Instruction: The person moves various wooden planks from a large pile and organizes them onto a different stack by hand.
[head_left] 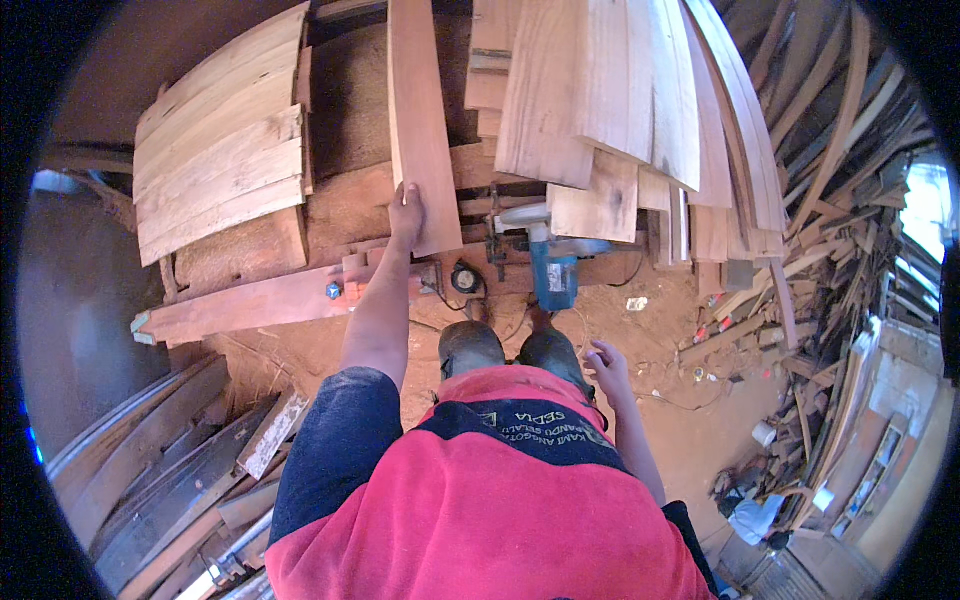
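Observation:
My left hand [404, 216] reaches forward and grips the left edge of a long reddish wooden board [424, 130] close to its near end. The thumb lies on top and the fingers are partly hidden. The board points away from me across the workbench. My right hand [608, 366] hangs low beside my right thigh, holding nothing, its fingers loosely bent and apart. Right of the board's near end, a blue power saw [555, 275] with a grey metal part sits at the bench's near edge.
Pale boards [225, 150] lie at the left of the bench, and a stack of planks [600, 90] lies at the right. A long beam [235, 305] runs along its near left side. Timber offcuts [850, 270] pile up at the right; more planks [180, 450] lie lower left. Cables [690, 405] cross the dusty floor.

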